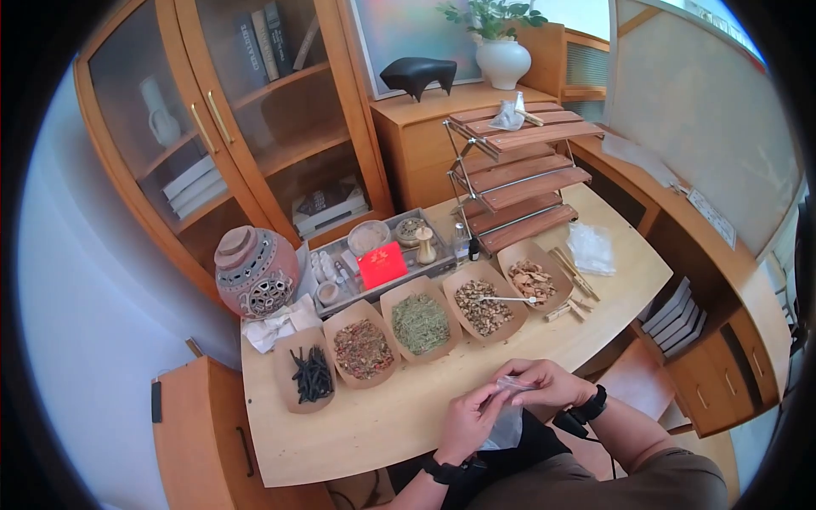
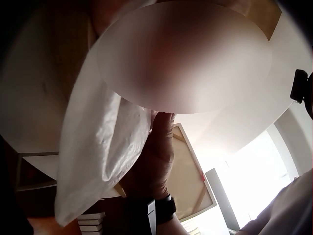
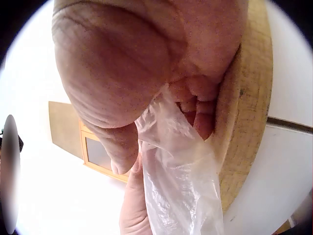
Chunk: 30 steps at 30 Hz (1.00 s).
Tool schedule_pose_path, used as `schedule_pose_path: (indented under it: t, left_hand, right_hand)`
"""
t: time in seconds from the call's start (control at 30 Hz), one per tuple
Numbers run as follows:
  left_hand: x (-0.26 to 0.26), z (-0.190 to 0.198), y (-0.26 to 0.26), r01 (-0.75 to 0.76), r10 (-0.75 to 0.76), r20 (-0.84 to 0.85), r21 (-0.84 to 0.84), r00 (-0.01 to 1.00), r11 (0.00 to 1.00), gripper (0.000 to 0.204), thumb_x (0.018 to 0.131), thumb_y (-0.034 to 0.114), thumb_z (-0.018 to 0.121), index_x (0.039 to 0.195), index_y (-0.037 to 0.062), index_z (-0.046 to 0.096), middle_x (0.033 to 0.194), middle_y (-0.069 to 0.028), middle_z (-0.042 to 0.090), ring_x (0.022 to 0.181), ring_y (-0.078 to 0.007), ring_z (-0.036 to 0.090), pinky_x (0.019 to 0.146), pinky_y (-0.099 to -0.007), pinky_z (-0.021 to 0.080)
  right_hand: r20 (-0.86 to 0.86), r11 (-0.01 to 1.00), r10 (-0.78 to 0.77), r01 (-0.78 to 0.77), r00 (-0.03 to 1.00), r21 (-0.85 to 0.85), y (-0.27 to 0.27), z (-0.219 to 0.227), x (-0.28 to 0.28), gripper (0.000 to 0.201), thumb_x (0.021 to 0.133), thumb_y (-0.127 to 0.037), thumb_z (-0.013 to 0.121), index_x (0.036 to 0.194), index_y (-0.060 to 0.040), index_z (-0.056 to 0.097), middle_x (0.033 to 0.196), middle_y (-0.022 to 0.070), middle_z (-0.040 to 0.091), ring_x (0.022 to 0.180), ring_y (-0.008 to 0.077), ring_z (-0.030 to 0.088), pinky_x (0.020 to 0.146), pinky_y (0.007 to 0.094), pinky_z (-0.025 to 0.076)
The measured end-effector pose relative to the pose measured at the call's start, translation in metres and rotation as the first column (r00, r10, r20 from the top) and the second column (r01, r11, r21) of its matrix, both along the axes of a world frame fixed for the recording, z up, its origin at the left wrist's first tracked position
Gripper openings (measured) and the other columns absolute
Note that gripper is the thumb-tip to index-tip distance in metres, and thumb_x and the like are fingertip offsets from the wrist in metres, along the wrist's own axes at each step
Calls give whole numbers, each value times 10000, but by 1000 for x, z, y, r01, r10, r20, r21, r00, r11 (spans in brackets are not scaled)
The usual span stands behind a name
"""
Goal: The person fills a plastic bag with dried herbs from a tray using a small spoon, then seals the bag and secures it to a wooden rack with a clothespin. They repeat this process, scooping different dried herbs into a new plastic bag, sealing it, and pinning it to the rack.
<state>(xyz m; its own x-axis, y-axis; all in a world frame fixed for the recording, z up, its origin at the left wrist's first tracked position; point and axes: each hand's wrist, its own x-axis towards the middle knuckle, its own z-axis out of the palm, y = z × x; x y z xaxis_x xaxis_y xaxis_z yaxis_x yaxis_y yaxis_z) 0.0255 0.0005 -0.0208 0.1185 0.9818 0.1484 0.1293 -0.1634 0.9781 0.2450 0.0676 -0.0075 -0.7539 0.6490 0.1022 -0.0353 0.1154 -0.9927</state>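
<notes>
A clear plastic bag (image 1: 507, 427) hangs from both hands at the table's front edge, above the lap. The left hand (image 1: 469, 422) pinches the bag near its top from the left. From the other side, the right hand (image 1: 551, 382) grips the same top edge between thumb and curled fingers. In the right wrist view the plastic bag (image 3: 182, 188) drops wrinkled and translucent below the right hand (image 3: 132, 58). The left wrist view shows the bag (image 2: 93, 147) close up, with a blurred oval covering part of the scene.
Paper trays of black sticks (image 1: 312, 374), reddish bits (image 1: 364, 348), green herb (image 1: 420, 324), brown pieces (image 1: 484, 308) with a small spoon, and chips (image 1: 531, 282) line the table (image 1: 365, 442). Behind stand a grey tray (image 1: 433, 270) with a red packet (image 1: 382, 266) and a wooden rack (image 1: 527, 200).
</notes>
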Motion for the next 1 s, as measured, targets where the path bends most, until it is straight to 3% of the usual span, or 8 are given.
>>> schedule_pose_path:
  t: [0.2, 0.3, 0.4, 0.6, 0.67, 0.77, 0.87, 1.0]
  left_hand:
    - [-4, -4, 0, -102, 103, 64, -20, 993, 995, 173, 1046, 133, 712, 1117, -12, 774, 824, -26, 760, 741, -45, 641, 669, -238, 523]
    - [-11, -4, -1, -122, 111, -106, -109, 988, 987, 219, 1081, 174, 659, 1120, -7, 775, 838, -24, 760, 763, -51, 638, 690, -250, 524]
    - [-6, -3, -3, -202, 199, -58, -64, 978, 977, 209, 1081, 161, 633, 1101, -6, 758, 753, -93, 697, 679, -107, 628, 657, -300, 515]
    - [-7, -10, -8, -232, 222, -105, -102, 969, 967, 304, 1127, 192, 530, 1141, -10, 756, 866, -101, 751, 792, -131, 679, 741, -311, 539]
    - [-9, -16, -9, -217, 212, -46, -161, 976, 963, 330, 1139, 198, 500, 1175, -18, 747, 947, -108, 770, 850, -147, 694, 791, -310, 546]
    - [-6, 1, -6, -197, 175, -115, -213, 978, 957, 324, 1142, 184, 491, 1180, -27, 734, 970, -111, 764, 883, -162, 696, 833, -319, 547]
    - [7, 24, 1, -202, 145, -233, -243, 962, 949, 295, 1133, 178, 520, 1168, -28, 728, 961, -110, 751, 874, -185, 697, 834, -325, 548]
    - [17, 43, 9, -197, 92, -379, -249, 921, 948, 247, 1106, 180, 592, 1111, -33, 718, 914, -126, 710, 829, -213, 682, 785, -340, 546]
  right_hand:
    - [-104, 988, -19, 3, 994, -154, 5, -5, -1, 223, 939, -51, 803, 1155, 3, 810, 1349, 122, 656, 1243, 227, 615, 1076, 369, 477]
    - [-219, 985, -50, 13, 974, -171, 7, -12, 5, 190, 930, -53, 813, 1115, -8, 817, 1328, 145, 665, 1239, 239, 617, 1076, 391, 475]
    - [-327, 991, -13, -31, 945, -129, 9, -15, 5, 249, 923, -48, 819, 1173, -49, 807, 1359, 154, 647, 1267, 253, 603, 1092, 398, 469]
    - [-325, 995, 98, -89, 941, 42, 19, -15, 8, 337, 938, -93, 823, 1270, -92, 768, 1499, 154, 544, 1326, 281, 565, 1142, 414, 446]
    - [-344, 994, 99, -110, 934, -13, 20, -14, 9, 267, 944, -106, 822, 1205, -67, 787, 1482, 147, 543, 1312, 273, 571, 1133, 417, 451]
    - [-357, 996, 85, -89, 930, 7, 24, -19, 11, 152, 950, -83, 813, 1099, -55, 821, 1450, 149, 554, 1285, 251, 589, 1064, 395, 489]
    - [-413, 996, -11, -25, 911, -83, 19, -20, 14, 86, 927, -84, 835, 1007, -51, 833, 1324, 123, 617, 1142, 220, 633, 1003, 376, 506]
    - [-378, 980, -197, 172, 904, -101, 18, -19, 22, 102, 872, -54, 870, 967, -43, 835, 1060, 88, 699, 989, 206, 640, 905, 338, 524]
